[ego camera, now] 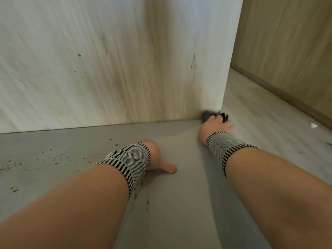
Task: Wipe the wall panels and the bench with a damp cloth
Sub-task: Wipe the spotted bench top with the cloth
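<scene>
A pale wood-grain wall panel point(111, 65) stands upright behind the grey bench point(179, 203). My right hand point(216, 127) grips a dark grey cloth point(206, 115) and holds it against the bottom right corner of the panel, where it meets the bench. My left hand point(158, 159) rests flat on the bench top with the thumb spread out to the right; its fingers are hidden behind the wrist. Both wrists wear striped knit bands.
Brown specks and drips point(53, 159) are scattered over the left part of the bench. To the right lies a pale floor point(269, 126) with a small white scrap point(313, 125). A tan wooden wall point(287, 42) closes the far right.
</scene>
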